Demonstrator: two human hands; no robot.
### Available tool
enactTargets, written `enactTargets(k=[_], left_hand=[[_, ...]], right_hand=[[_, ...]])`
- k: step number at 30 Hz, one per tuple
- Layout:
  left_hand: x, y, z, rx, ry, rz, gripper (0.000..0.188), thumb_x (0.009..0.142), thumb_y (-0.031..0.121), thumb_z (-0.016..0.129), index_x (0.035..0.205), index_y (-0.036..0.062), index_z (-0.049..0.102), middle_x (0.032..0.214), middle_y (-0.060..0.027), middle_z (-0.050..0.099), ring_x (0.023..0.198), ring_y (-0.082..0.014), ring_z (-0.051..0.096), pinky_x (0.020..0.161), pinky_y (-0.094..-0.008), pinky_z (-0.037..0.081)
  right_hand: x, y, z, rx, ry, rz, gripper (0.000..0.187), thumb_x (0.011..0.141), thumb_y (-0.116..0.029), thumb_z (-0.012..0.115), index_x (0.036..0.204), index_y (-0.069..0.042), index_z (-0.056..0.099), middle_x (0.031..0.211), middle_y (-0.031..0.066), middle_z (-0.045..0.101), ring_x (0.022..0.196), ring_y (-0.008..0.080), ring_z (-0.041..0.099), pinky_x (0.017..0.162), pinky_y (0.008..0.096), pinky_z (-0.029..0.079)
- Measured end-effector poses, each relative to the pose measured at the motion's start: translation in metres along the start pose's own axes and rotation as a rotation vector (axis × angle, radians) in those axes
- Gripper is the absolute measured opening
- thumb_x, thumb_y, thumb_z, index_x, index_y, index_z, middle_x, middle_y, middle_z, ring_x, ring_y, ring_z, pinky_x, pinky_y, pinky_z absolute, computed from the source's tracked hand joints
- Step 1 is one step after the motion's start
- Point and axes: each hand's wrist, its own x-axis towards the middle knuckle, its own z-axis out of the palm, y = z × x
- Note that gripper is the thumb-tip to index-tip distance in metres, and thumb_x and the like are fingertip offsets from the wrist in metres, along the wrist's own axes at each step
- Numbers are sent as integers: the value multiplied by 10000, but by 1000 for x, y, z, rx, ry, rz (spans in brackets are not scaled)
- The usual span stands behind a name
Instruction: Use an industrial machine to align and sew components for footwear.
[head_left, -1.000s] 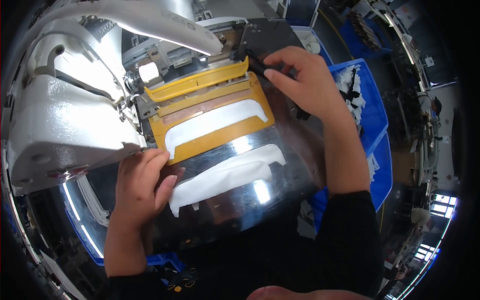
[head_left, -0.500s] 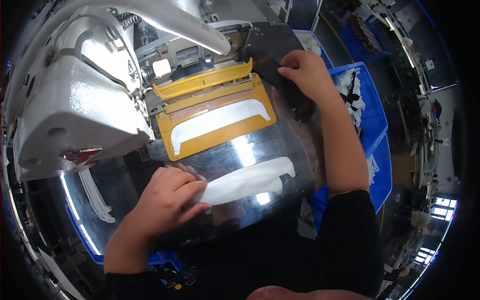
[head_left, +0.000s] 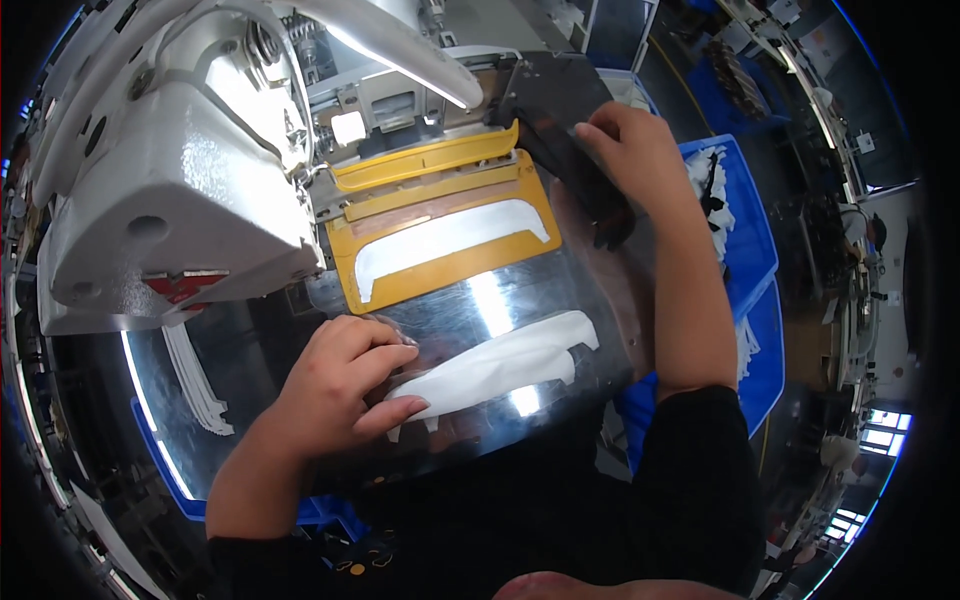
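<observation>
A white fabric piece [head_left: 500, 365], long with bent ends, lies on the shiny metal work surface before me. At its left end is my left hand [head_left: 350, 375], thumb and forefinger apart, the thumb against or just over the fabric. My right hand [head_left: 638, 155] is at the far right with fingers bent together beside dark strips of cloth [head_left: 575, 170]; what is between its fingertips is hidden. Between the hands sits a yellow template plate [head_left: 400, 290] with a white collar-shaped piece [head_left: 450, 238] on it and a raised yellow bar [head_left: 430, 160] behind.
A large white sewing machine head [head_left: 180, 190] stands at the left, its arm [head_left: 400, 55] reaching over the back. White strips [head_left: 195, 385] lie below it. Blue bins [head_left: 745, 210] with white and black cloth scraps stand at the right, and another blue bin edge [head_left: 180, 490] shows at lower left.
My left thumb and forefinger have spread apart and come off their grip on the white piece's end. My right hand stays by the dark cloth. The whole view has shifted slightly.
</observation>
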Motion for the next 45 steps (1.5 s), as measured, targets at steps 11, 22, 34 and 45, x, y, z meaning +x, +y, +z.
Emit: enactTargets(k=[11,22,34,45], left_hand=[[1,-2,1,29,44,0,436,891,353,894,1159,26,792,1131,-130,728,1047,-305,695,944,-422,554],[-3,-3,2,52,91,-35,408,903,332,882,1151,22,791,1129,-138,733,1050,-316,695,956,-437,555],[-3,-9,3,320,303,-220,273,926,231,818,1088,24,743,1053,-116,695,1024,-333,678,973,-468,536],[-4,-12,5,378,353,-191,386,867,203,873,1195,26,771,1067,-112,704,997,-338,674,954,-453,536]], right_hand=[[5,4,3,73,-89,6,365,935,-209,846,1205,25,771,1110,209,808,1057,366,783,939,434,602],[-17,-1,-37,468,-85,-166,191,1027,-105,739,1154,38,739,980,152,778,882,253,729,838,339,570],[-35,-94,29,390,-469,-724,160,1048,-117,701,1127,13,750,987,184,752,921,379,722,824,447,569],[-23,-91,56,353,-513,-613,144,984,-110,790,1007,32,783,896,181,777,795,309,739,764,392,573]])
